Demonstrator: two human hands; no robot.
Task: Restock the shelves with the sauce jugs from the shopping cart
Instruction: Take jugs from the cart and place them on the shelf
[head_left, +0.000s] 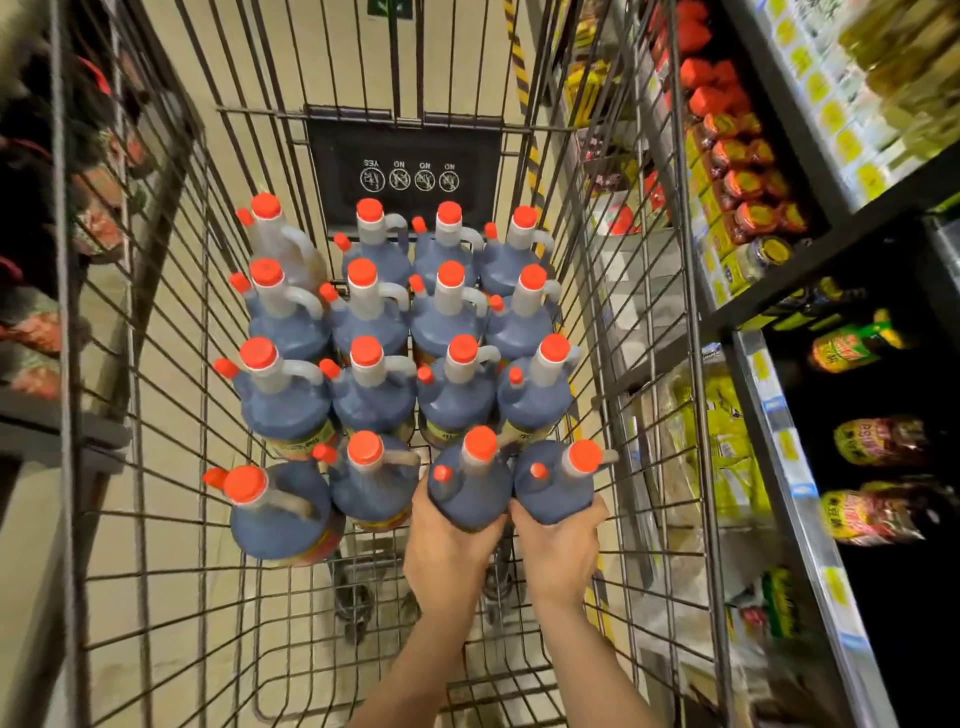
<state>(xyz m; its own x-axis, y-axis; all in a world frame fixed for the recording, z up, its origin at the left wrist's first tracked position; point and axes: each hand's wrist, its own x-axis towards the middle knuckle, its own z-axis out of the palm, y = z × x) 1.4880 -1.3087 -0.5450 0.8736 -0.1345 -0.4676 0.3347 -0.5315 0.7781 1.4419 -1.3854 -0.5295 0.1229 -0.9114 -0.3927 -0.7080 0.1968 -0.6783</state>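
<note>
In the wire cart (649, 364), the left hand (447, 551) and right hand (558, 551) each gripped 1 red-capped sauce jug (470, 488), fingers curled round them.

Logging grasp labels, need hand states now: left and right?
Left hand: gripping a sauce jug in the cart.
Right hand: gripping the neighbouring jug.

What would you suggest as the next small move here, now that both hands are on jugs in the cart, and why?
Probably lift both jugs straight up. The left hand grips one sauce jug and the right hand grips its neighbour; both are in the nearest row, packed against other jugs, so sideways pulls would likely knock them. The shelves stand to the right of the cart.
</note>
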